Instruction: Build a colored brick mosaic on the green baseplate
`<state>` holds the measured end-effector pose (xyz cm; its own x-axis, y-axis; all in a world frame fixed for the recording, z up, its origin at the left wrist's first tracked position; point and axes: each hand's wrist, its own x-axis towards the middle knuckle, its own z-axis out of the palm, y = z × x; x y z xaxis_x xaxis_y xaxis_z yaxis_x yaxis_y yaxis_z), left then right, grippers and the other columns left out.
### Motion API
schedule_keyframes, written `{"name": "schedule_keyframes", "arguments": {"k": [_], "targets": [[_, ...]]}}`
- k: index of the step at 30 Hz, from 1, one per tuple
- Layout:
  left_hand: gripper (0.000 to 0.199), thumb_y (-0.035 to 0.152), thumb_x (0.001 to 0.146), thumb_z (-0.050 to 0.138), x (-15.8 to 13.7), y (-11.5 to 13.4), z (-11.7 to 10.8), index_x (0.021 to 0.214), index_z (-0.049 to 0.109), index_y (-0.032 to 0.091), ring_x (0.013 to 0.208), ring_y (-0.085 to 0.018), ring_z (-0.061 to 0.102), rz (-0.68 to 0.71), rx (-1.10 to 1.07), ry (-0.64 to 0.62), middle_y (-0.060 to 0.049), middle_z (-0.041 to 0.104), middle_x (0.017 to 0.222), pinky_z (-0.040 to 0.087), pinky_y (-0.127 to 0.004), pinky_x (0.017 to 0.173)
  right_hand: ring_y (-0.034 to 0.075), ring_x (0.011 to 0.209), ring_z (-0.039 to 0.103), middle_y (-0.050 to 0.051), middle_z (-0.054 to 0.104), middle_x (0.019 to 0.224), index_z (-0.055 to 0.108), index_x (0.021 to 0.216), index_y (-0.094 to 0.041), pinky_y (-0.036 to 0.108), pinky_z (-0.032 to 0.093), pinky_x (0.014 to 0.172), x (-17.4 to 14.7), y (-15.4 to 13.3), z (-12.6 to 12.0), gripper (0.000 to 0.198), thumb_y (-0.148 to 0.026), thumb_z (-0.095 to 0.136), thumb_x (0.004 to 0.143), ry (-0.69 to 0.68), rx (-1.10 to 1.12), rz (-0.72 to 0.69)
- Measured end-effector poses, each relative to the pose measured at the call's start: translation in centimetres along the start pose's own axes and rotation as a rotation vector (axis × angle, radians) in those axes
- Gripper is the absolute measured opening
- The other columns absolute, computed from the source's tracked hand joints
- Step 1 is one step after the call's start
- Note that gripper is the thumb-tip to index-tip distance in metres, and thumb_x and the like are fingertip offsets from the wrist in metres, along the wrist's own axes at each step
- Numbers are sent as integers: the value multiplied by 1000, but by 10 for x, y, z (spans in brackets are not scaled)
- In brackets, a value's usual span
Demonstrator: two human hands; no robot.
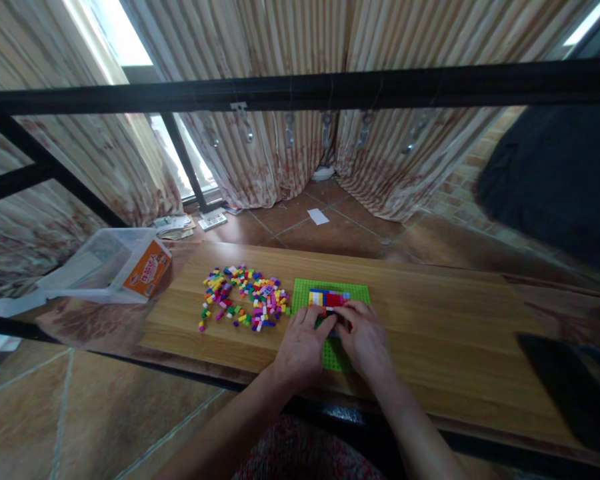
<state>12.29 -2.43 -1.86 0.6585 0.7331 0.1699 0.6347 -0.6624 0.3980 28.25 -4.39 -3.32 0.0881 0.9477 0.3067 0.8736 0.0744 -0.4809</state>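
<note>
A green studded baseplate (300,287) lies on the wooden board, with a flat patch of joined toy bricks (334,300) in red, white, yellow and blue on it. My left hand (303,347) comes in over the plate's left side, its thumb and fingers closed at the near edge of the bricks. From the right, my right hand (365,337) meets it, fingertips bent together on the same bricks. Both sets of fingertips almost touch. They hide the small pieces between them, so which single brick each one pinches is unclear.
Loose bricks (265,300) of many colours lie spread left of the plate. A clear plastic box (100,263) with an orange label stands at the board's left end. A dark flat object (565,387) lies at the right. A black metal bar (300,93) crosses beyond the board.
</note>
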Motion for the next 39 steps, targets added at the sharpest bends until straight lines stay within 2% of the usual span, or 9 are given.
{"name": "schedule_keyframes", "arguments": {"k": [4, 10, 16, 20, 28, 31, 34, 37, 39], "targets": [[50, 21, 83, 52, 1, 3, 2, 133, 54, 21, 116, -30, 47, -16, 98, -29, -13, 51, 129, 45, -46, 97, 25, 98, 58, 10, 65, 106, 72, 104, -20, 42, 48, 90, -5, 4, 6, 26, -20, 57, 82, 81, 122, 17], [47, 20, 89, 44, 0, 8, 8, 136, 51, 20, 119, -30, 47, -37, 236, -40, -14, 51, 133, 46, -47, 97, 24, 98, 61, 10, 64, 107, 71, 105, -20, 42, 50, 90, -19, 8, 7, 25, -32, 57, 88, 194, 260, 119], [45, 19, 91, 43, -1, 10, 13, 136, 51, 19, 120, -29, 50, -24, 332, -17, -15, 53, 133, 48, -45, 97, 24, 102, 57, 13, 61, 112, 72, 106, -20, 44, 49, 92, -30, 7, 13, 29, -27, 47, 94, 213, 163, 53], [42, 18, 92, 44, 0, 12, 16, 133, 54, 17, 118, -28, 53, -3, 425, 9, -16, 56, 131, 51, -43, 92, 25, 102, 54, 13, 59, 117, 71, 110, -21, 44, 49, 91, -34, 8, 20, 33, -23, 43, 95, 224, 94, -4], [40, 16, 92, 44, 5, 23, 27, 129, 57, 9, 117, -31, 55, 45, 559, 26, -21, 58, 128, 51, -45, 88, 27, 105, 52, 15, 56, 121, 69, 115, -18, 45, 50, 91, -38, 12, 25, 34, -24, 43, 94, 169, 24, -11], [43, 15, 92, 43, 4, 20, 28, 132, 55, 11, 120, -31, 54, 29, 543, 20, -20, 58, 131, 50, -45, 90, 26, 107, 53, 16, 56, 121, 69, 114, -18, 45, 49, 93, -37, 8, 24, 36, -25, 40, 95, 190, 45, 9], [48, 15, 91, 42, -6, 12, 24, 138, 49, 14, 125, -29, 51, 19, 435, 14, -17, 54, 137, 47, -45, 96, 26, 110, 54, 17, 57, 121, 67, 116, -17, 46, 49, 94, -41, 3, 21, 38, -25, 36, 96, 236, 79, 39], [56, 15, 88, 45, -27, 4, 17, 143, 43, 16, 129, -27, 47, 49, 269, 52, -15, 50, 142, 42, -45, 104, 27, 110, 56, 17, 60, 118, 66, 116, -15, 47, 49, 94, -49, 0, 17, 36, -30, 40, 96, 299, 112, 88], [56, 13, 85, 48, -47, -1, 13, 140, 45, 16, 127, -28, 48, 26, 187, 122, -15, 52, 140, 42, -45, 105, 26, 108, 58, 16, 62, 114, 67, 113, -15, 47, 49, 94, -55, -1, 13, 35, -33, 42, 96, 320, 128, 108]]}}
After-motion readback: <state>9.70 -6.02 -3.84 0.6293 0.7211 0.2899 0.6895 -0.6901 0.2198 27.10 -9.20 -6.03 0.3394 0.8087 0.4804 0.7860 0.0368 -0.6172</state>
